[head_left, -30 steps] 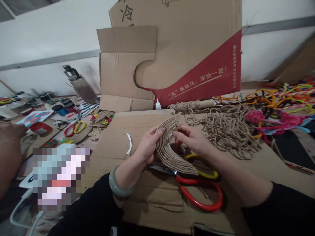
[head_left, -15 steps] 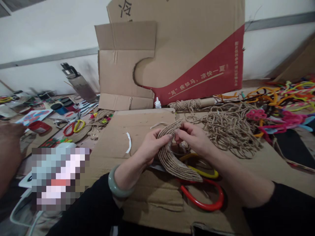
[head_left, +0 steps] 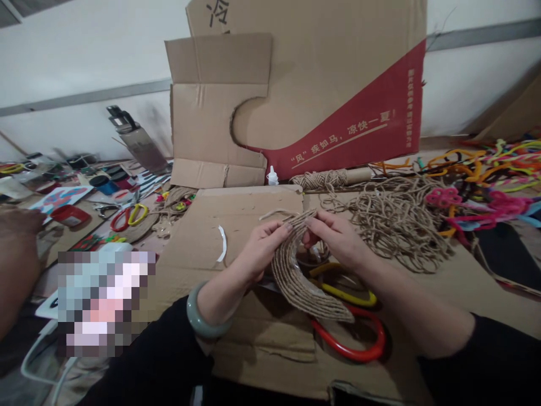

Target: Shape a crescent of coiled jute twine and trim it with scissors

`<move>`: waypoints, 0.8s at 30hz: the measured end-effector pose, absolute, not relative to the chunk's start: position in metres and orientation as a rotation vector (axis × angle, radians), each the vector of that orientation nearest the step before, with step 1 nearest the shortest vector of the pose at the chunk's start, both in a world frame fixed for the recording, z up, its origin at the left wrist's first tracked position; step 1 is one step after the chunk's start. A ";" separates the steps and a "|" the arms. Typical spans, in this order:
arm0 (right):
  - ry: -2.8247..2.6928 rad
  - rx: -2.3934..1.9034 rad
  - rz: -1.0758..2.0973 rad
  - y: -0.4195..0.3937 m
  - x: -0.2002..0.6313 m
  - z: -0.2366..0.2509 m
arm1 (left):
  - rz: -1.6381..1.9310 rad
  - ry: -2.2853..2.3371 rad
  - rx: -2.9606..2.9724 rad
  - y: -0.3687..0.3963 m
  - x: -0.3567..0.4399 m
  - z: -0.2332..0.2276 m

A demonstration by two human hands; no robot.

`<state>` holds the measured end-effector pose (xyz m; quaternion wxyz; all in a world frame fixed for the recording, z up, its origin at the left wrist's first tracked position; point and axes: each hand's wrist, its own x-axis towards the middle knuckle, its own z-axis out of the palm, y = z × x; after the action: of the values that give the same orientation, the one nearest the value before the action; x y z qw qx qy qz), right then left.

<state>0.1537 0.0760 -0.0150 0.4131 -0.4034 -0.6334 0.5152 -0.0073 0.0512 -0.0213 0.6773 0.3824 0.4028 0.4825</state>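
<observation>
Nearest: black sleeves at bottom edge, pale green bangle [head_left: 205, 318] on left wrist. Flat cardboard sheet [head_left: 236, 225] serving as work surface. Scissors with red and yellow loop handles [head_left: 355, 332] lying on sheet, partly under the workpiece.

Above them: crescent-shaped piece wrapped in jute twine [head_left: 296, 273], held up off the sheet, upper tip between both hands. Left hand [head_left: 257, 254] pinched closed on the tip from the left, thumb and fingertips on the twine. Right hand [head_left: 338, 239] pinched closed on the same tip from the right, fingertips nearly meeting the left's. Short loose twine end sticking out leftward at the tip.

Beyond: small white curved strip [head_left: 222, 243] on sheet, left of hands. Loose twine heap [head_left: 393, 223] to the right. Coloured pipe cleaners [head_left: 486, 180] farther right. Small white glue bottle [head_left: 273, 176] and twine spool [head_left: 321, 180] behind. Tall cut cardboard box [head_left: 313, 84] against wall.
</observation>
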 end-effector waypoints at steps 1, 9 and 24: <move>-1.585 -1.009 1.304 0.076 0.154 -0.016 | 1.077 0.909 0.862 0.051 -0.008 -0.022; -1.628 -1.024 1.317 0.079 0.154 -0.016 | 0.991 0.952 0.910 0.049 -0.009 -0.020; -2.220 -1.579 0.378 0.119 0.212 -0.017 | 1.276 1.032 0.771 0.064 -0.026 -0.013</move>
<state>0.2120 0.1190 -0.0170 0.1944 -0.5632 -0.7917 0.1349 -0.0264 0.0635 -0.0134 0.6164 0.3349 0.4482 0.5541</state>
